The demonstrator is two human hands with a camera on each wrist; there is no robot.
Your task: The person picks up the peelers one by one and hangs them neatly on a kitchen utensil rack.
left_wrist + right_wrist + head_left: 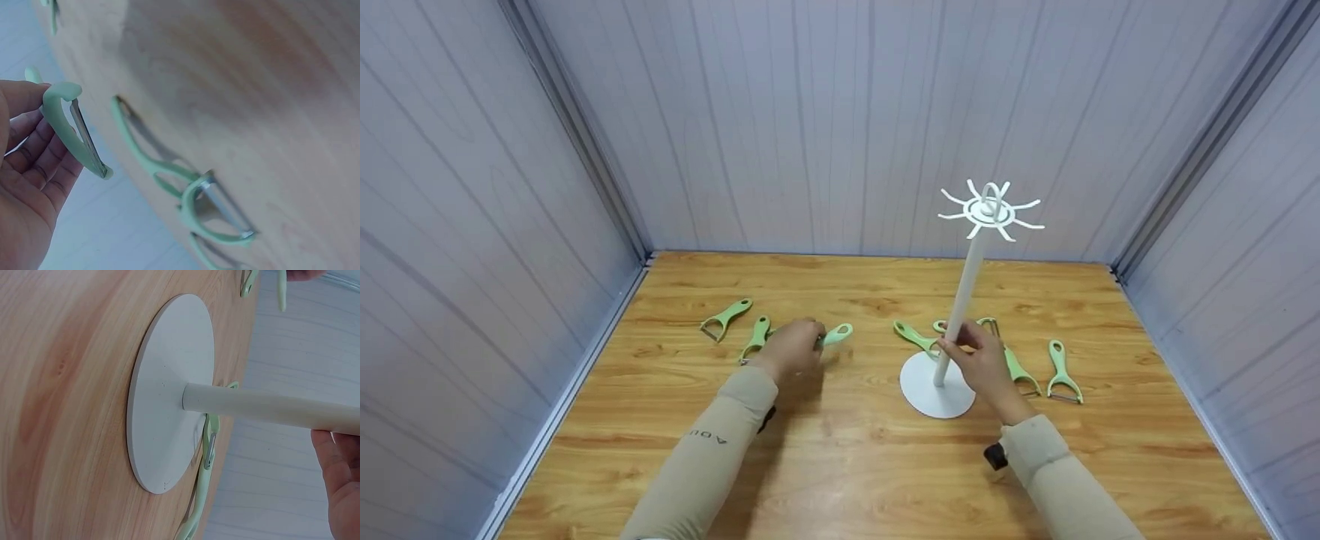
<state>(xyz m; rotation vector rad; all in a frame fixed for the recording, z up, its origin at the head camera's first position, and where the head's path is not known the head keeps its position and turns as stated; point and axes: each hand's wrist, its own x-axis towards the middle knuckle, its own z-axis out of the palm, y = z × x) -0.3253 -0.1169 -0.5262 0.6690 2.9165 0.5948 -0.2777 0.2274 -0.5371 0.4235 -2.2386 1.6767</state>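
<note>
Left of centre in the head view, a green peeler (pixel 732 310) lies on the wooden table (pixel 847 465). Nearer the centre, the left hand (pixel 793 348) pinches a held peeler (pixel 832 337) between thumb and fingers. Right of centre, the right hand (pixel 984 366) grips the white stand's pole (pixel 966 289). Farther right lies the rightmost peeler (pixel 1060 366).

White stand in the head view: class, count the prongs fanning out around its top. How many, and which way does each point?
8 prongs: in the picture, roughly two point left, two right, two upward and two downward; none appears hidden.
</note>
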